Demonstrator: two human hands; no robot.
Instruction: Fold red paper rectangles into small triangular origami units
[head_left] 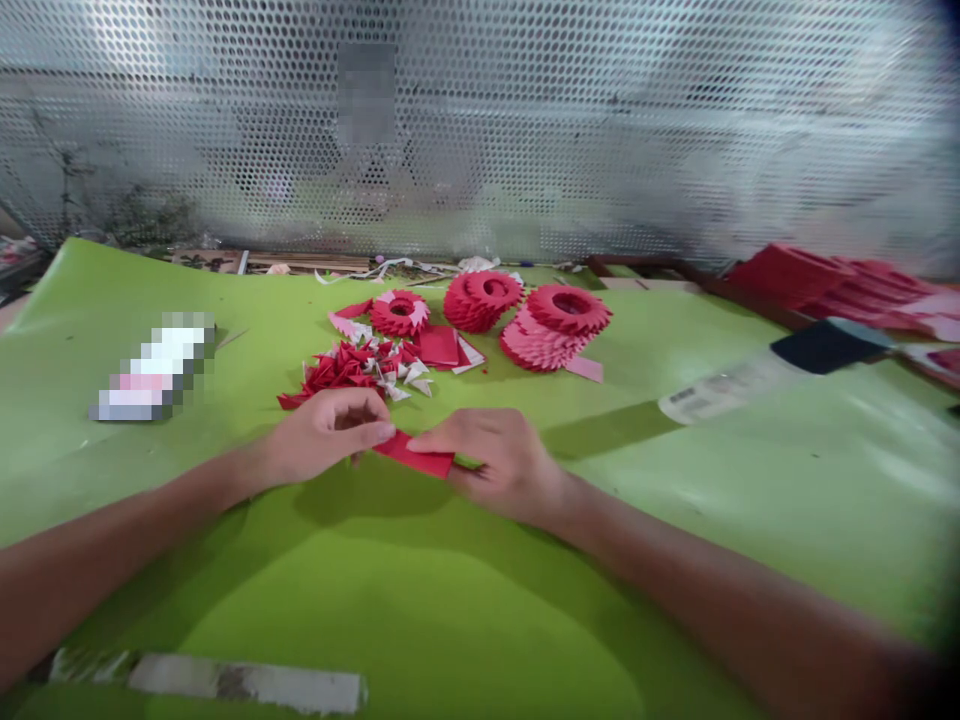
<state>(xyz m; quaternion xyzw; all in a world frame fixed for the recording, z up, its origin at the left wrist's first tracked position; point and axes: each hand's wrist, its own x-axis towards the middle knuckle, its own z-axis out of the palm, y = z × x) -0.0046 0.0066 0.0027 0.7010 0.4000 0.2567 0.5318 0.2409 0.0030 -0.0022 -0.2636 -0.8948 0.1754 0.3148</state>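
Note:
Between my two hands is a small folded strip of red paper (420, 458), held just above the green tabletop. My left hand (330, 432) pinches its left end between thumb and fingertips. The right end is gripped by my right hand (502, 460), its index finger lying along the upper edge. Right behind my left hand lies a heap of folded red and white paper pieces (352, 368). Flat red paper slips (438, 346) lie beside that heap.
Ring-shaped folded-paper pieces in red and pink stand behind: a small ring (400, 312), a red stack (482, 300) and a pink-red stack (555, 330). A bottle with a dark cap (825, 345) is at right, near red paper stacks (825, 285). A pixelated object (157, 365) lies left.

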